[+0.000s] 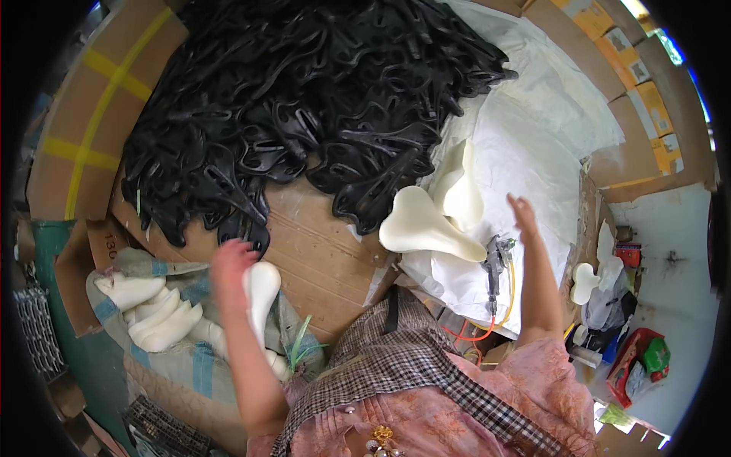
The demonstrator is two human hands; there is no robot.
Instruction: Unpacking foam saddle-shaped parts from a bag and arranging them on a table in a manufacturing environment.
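Note:
My left hand, smeared by motion, is over the left side between a white foam saddle pad and the near edge of a heap of black plastic saddle shells. Whether it grips either one cannot be made out. My right hand is raised over the white sheet, its fingers apart and nothing in them. Just left of it lie two cream saddle pads, one partly overlapping the other. Below the hand, a dark spray gun with orange and yellow hoses rests on the sheet.
More white saddle pads fill a woven sack at the left. Cardboard walls with yellow tape border the worktop. Another small pad and plastic bags are at the far right. A brown cardboard surface lies before me.

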